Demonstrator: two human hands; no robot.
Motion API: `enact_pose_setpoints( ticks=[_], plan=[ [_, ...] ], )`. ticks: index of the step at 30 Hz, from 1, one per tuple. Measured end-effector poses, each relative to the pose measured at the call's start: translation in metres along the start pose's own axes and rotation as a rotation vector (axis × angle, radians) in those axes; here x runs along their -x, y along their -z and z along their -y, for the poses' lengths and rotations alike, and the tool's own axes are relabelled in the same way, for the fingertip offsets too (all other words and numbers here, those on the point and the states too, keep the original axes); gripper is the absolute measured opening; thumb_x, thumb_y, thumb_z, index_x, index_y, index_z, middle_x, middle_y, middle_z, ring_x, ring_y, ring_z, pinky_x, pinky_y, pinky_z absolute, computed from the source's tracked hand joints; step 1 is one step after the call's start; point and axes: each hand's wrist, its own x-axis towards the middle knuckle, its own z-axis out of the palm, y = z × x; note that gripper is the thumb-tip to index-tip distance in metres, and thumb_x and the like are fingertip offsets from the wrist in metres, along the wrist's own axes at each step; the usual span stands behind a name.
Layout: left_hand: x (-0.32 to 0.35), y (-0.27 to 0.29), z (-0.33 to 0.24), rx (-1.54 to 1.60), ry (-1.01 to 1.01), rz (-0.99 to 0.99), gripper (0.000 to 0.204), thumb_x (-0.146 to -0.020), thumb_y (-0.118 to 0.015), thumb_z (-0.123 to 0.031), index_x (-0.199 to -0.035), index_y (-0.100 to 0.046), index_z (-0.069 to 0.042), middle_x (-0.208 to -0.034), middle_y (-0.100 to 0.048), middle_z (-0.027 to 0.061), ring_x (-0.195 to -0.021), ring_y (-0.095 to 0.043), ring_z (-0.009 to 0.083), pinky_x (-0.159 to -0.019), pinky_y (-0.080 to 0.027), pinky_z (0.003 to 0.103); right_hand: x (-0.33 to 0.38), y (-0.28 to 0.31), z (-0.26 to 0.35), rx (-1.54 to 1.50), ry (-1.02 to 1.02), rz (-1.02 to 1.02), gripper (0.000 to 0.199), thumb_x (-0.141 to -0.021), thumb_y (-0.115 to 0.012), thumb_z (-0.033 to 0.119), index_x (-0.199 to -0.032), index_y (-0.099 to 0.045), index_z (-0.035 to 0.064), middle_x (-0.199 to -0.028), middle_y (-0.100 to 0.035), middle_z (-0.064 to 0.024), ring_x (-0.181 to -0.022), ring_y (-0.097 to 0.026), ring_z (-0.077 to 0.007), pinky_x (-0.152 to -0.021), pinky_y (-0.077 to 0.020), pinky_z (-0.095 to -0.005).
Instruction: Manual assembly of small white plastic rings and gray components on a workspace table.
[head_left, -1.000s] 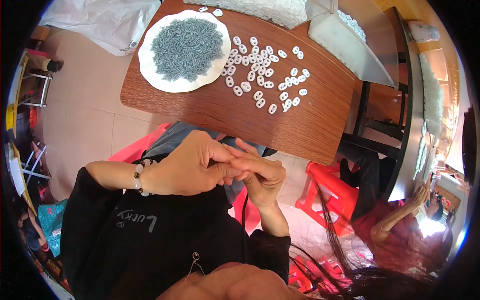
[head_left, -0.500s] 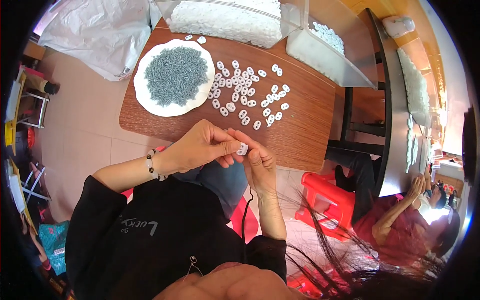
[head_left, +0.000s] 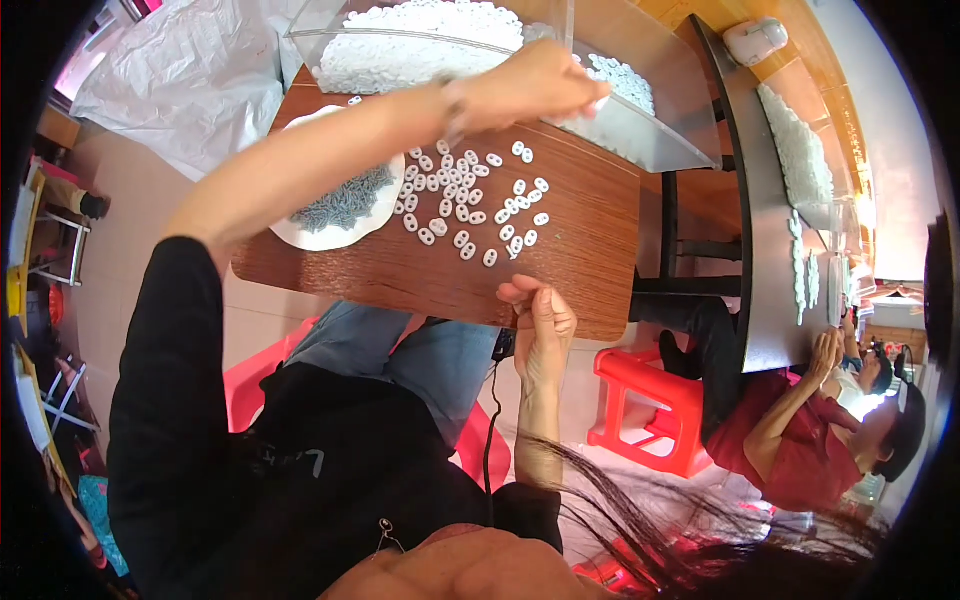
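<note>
wooden table (head_left: 580,290): white two-holed pieces (head_left: 462,212) between hands; left hand (head_left: 548,86) pinched, hold unclear; right hand (head_left: 542,318) loosely curled.

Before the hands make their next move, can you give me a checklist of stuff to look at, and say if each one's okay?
1. Left hand over the opening of the right-hand clear bin: cannot tell; it overlaps the bin in this view, but could be in front of it.
2. A piece in the left hand: cannot tell; the fingers are blurred.
3. Right hand empty: ok, as far as shows; the fingers are loosely curled.
4. White two-hole pieces on the table: ok, many lie scattered there.
5. Clear view of the white plate with grey pieces: not ok; the left forearm covers part.
</note>
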Motion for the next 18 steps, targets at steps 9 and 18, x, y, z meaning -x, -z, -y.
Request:
enact_pose_setpoints(
  ticks=[9, 18],
  plan=[
    [-0.105, -0.011, -0.008, -0.912, 0.068, 0.222, 0.033, -0.084, -0.063, -0.028, -0.077, -0.068, 0.004, -0.074, -0.066, 0.0124, -0.063, -0.062, 0.0168, -0.050, -0.047, 0.034, 0.004, 0.025, -0.011, 0.054, -0.018, -0.118, 0.034, -0.097, -0.056, 0.028, -0.104, -0.065, -0.0032, -0.089, -0.069, -0.0126, -0.083, -0.064, -0.0189, -0.081, -0.0490, -0.0322],
    [-0.088, 0.082, 0.042, -0.198, 0.074, -0.073, 0.030, -0.085, -0.060, -0.032, -0.080, -0.071, -0.004, -0.072, -0.066, 0.0049, -0.060, -0.059, 0.0105, -0.055, -0.048, 0.024, -0.001, 0.035, -0.017, 0.012, -0.001, -0.112, 0.035, -0.098, -0.054, 0.027, -0.101, -0.065, -0.0056, -0.086, -0.069, -0.0124, -0.080, -0.063, -0.0167, -0.076, -0.0481, -0.0279]
  ],
)
